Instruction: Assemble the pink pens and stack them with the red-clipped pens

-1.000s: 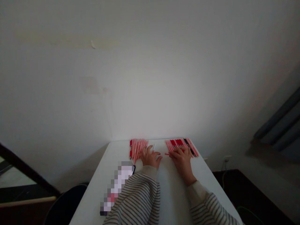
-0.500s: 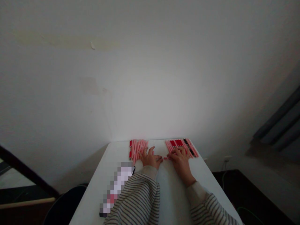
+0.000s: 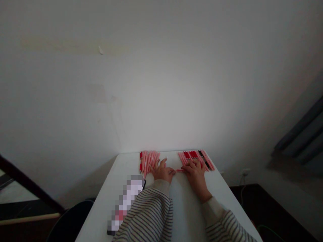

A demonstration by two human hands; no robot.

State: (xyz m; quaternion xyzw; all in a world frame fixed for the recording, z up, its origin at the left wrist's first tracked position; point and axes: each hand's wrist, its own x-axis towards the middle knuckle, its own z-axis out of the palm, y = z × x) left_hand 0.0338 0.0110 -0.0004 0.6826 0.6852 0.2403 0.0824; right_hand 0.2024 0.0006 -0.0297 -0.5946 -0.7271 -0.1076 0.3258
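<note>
Between my two hands a slim pink pen (image 3: 179,170) lies level, just above or on the white table (image 3: 185,201); I cannot tell which. My left hand (image 3: 161,172) pinches its left end with thumb and forefinger, the other fingers spread. My right hand (image 3: 194,171) grips the right part of the pen, which its fingers mostly hide. Left of my left hand is a row of pink pens (image 3: 149,160) with red pieces at its outer edge. A second group of pens (image 3: 191,154), pink, red and black, lies beyond my right hand. A pale piece (image 3: 166,162) shows behind my left fingers.
A phone-like device (image 3: 128,201) with a blurred-out face lies on the table beside my left sleeve. A bare wall (image 3: 161,101) rises directly behind the table. A dark rounded object (image 3: 70,222) stands at lower left, and a cable (image 3: 242,190) hangs from a wall socket at right.
The pen's left end has come to my left fingertips, where a small gap showed before. My right hand has shifted slightly; the view has tilted a little.
</note>
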